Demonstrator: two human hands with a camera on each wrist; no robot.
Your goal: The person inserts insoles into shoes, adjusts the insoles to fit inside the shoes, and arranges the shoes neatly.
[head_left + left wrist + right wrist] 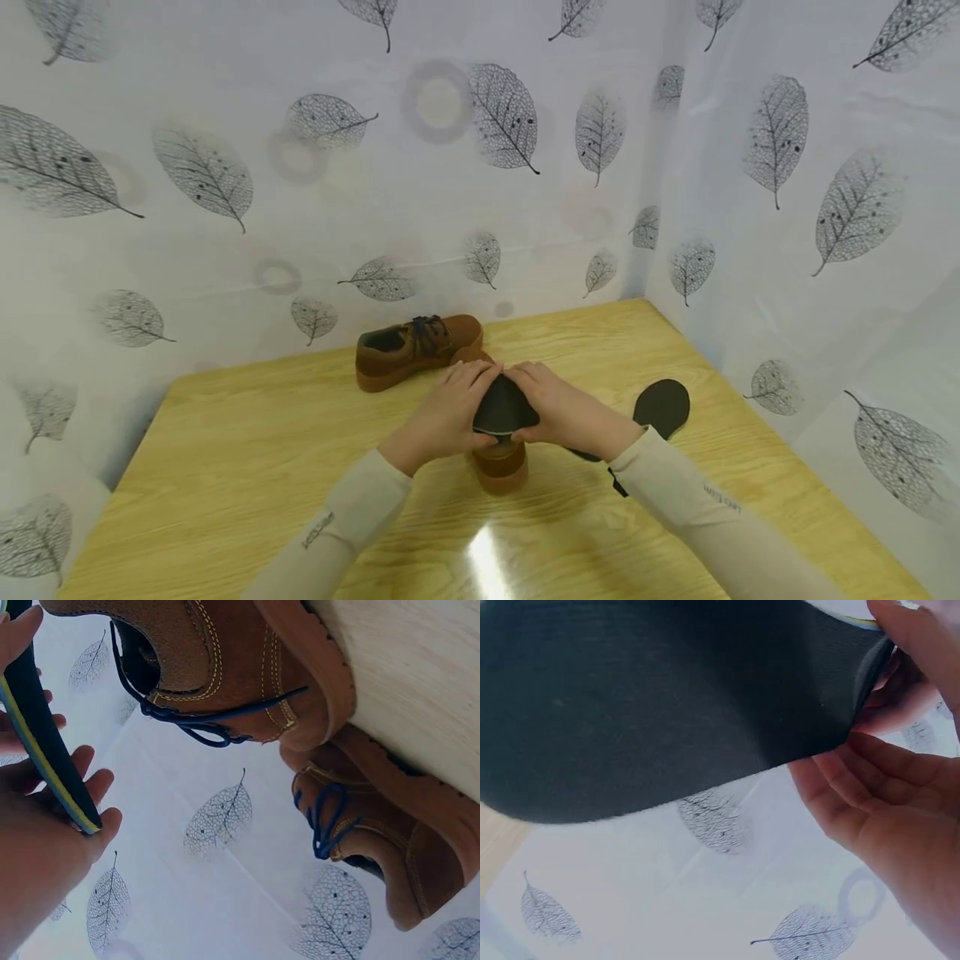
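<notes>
A black insole (pixel 504 407) with a yellow-and-blue edge is between my two hands, raised over a brown lace-up shoe (pixel 502 477). My left hand (pixel 444 417) pinches one side of it, thumb on the near edge and fingers across the top. On the opposite side, my right hand (pixel 570 410) grips the insole the same way. The right wrist view shows the dark face of the insole (pixel 645 712) bowed near the fingers. In the left wrist view, the near shoe (pixel 225 652) has blue laces, and its opening is beside the insole.
A second brown shoe (pixel 420 350) lies behind, toe to the right, near the leaf-patterned curtain (pixel 420 208). Another black insole (pixel 662 407) lies on the wooden table (pixel 262 467), partly behind my right forearm. A small dark piece (pixel 618 483) shows under that sleeve.
</notes>
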